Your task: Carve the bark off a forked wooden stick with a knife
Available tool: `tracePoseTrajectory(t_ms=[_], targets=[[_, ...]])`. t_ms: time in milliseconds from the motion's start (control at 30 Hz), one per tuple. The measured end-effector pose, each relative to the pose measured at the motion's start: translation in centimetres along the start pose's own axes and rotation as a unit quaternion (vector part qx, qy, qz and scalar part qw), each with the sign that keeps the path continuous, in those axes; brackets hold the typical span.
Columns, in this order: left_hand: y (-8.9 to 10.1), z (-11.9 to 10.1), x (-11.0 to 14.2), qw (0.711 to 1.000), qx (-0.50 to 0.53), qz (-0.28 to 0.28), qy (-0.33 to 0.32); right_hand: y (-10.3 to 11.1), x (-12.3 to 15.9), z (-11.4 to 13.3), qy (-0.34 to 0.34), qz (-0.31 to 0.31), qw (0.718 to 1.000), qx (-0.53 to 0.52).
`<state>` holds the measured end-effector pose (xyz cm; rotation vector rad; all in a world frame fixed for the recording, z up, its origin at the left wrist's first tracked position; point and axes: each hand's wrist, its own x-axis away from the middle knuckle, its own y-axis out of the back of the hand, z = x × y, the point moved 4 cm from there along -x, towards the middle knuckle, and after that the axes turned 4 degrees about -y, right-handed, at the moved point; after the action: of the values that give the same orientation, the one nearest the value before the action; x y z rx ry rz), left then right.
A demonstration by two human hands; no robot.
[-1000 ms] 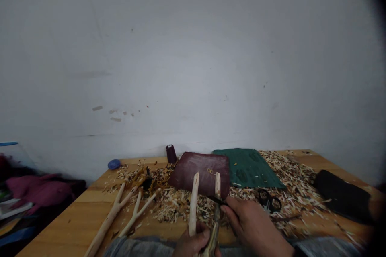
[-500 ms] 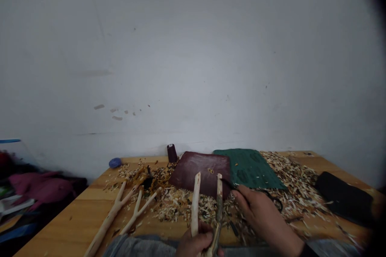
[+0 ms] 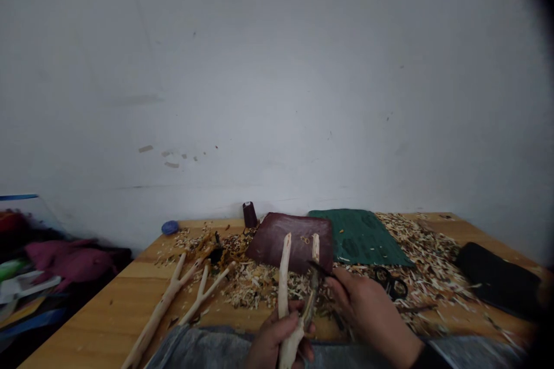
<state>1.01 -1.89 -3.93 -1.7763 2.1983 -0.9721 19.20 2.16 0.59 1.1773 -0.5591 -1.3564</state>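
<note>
My left hand (image 3: 277, 337) grips a forked wooden stick (image 3: 283, 282) low down, near where its two prongs meet. Both prongs point up. One is pale and peeled, and the other keeps a strip of dark bark. My right hand (image 3: 367, 311) is shut on a small dark-bladed knife (image 3: 322, 269), whose tip is at the bark-covered prong. Two more peeled forked sticks (image 3: 167, 294) (image 3: 205, 294) lie on the wooden table (image 3: 104, 294) to the left of my hands. Black-handled scissors (image 3: 392, 285) lie among wood shavings (image 3: 255, 288) beyond my right hand.
Behind my hands lie a maroon leather piece (image 3: 288, 239) and a green mat (image 3: 359, 236). A dark thread spool (image 3: 250, 214) and a blue ball (image 3: 170, 227) stand at the back. A black case (image 3: 497, 279) lies at right. Cloth and other items (image 3: 69, 259) sit off the table's left edge.
The forked stick has turned in my left hand, and its pale stem now shows below my fingers. My right hand and knife have moved slightly left towards the prong.
</note>
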Motion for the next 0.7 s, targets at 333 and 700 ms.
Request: tracePoseTrajectory(t_ms=[333, 700], targets=[[-0.8, 0.2, 0.2, 0.996, -0.087, 0.028, -0.017, 1.9, 0.7, 1.1, -0.025, 0.033, 0.994, -0.102], [-0.9, 0.3, 0.7, 0.991, -0.129, 0.027, -0.018, 1.7, 0.2, 0.7, 0.077, -0.058, 0.992, -0.086]])
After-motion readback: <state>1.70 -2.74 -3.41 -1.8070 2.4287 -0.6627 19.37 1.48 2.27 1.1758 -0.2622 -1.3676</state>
